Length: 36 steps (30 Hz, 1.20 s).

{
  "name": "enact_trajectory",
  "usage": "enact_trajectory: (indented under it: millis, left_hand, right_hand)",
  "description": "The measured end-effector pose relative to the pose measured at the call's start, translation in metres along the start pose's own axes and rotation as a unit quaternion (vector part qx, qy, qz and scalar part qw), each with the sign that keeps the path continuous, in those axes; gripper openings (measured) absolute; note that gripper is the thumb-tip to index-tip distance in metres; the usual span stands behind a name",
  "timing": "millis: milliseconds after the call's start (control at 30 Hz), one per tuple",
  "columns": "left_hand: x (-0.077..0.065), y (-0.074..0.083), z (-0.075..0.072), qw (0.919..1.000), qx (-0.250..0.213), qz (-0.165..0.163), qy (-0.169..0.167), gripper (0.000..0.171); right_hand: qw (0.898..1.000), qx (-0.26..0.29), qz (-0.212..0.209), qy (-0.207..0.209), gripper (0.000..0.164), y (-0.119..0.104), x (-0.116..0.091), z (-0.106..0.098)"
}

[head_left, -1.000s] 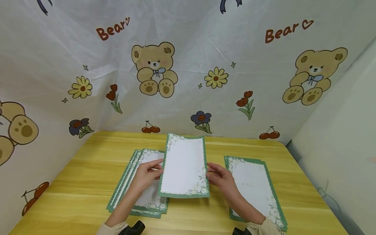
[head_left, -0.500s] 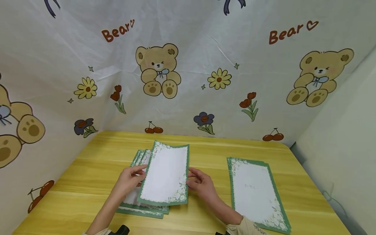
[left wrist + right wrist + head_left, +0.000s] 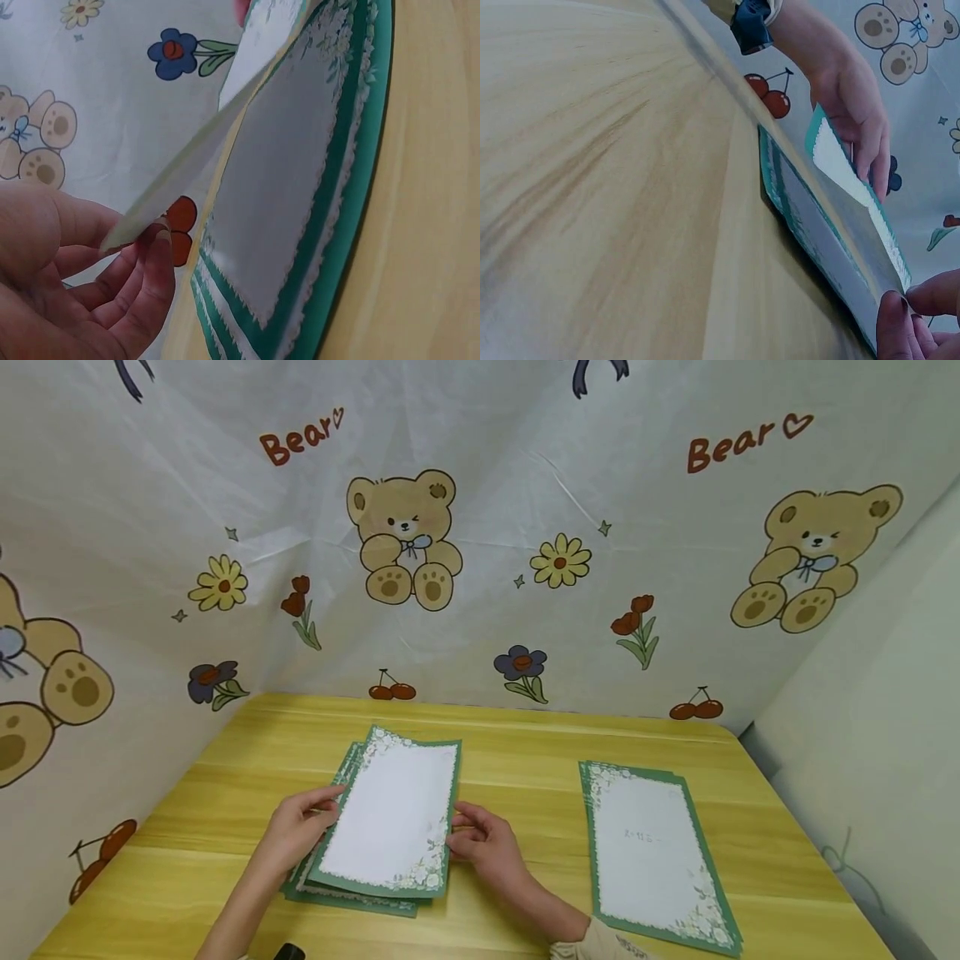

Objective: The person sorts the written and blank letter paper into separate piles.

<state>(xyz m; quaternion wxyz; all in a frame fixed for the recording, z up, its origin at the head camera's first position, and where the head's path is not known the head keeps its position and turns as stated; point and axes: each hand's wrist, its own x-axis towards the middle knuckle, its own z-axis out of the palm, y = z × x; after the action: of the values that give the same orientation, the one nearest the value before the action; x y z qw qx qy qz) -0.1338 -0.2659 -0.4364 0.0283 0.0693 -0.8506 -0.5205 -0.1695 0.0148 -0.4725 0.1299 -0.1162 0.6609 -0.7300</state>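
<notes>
A sheet of paper (image 3: 390, 818) with a green floral border is held above a stack of like sheets (image 3: 352, 903) on the left of the table. My left hand (image 3: 300, 827) pinches its left edge between thumb and fingers. On the opposite edge, my right hand (image 3: 487, 843) grips it the same way. In the left wrist view, the raised sheet (image 3: 187, 161) is tilted, with a gap between it and the stack (image 3: 277, 187). The right wrist view shows both hands on the sheet's two edges, over the stack (image 3: 817, 232).
A second stack of green-bordered sheets (image 3: 660, 852) lies on the right of the wooden table (image 3: 525, 743); its top sheet bears faint handwriting. A bear-printed cloth (image 3: 480, 527) hangs behind the table. Against the right side is a pale wall (image 3: 885, 693).
Both hands have carried the sheet left and down, from between the two stacks to over the left stack. The right stack has stayed in place.
</notes>
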Motion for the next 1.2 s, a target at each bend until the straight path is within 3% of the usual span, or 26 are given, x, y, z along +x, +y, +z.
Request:
enact_trajectory:
  millis: [267,600,900,1200]
  left_hand:
    - [0.003,-0.008,0.000,0.9997,0.022,-0.002,-0.008,0.038]
    - [0.004,-0.013,-0.002,0.9950,0.098,0.015,-0.014,0.037]
    - [0.004,-0.016,0.001,0.9846,0.170,0.038,-0.013,0.041]
    - [0.005,-0.019,0.000,0.9827,0.181,0.029,-0.026,0.043]
  right_hand:
    - [1.000,0.010,0.024,0.010,0.057,0.006,-0.002,0.008]
    - [0.999,0.004,0.037,-0.013,0.056,0.006,-0.001,0.007]
    - [0.997,-0.036,0.046,-0.044,0.054,0.005,0.002,0.004]
    - [0.993,-0.081,0.061,-0.065,0.050,0.001,0.002,0.002]
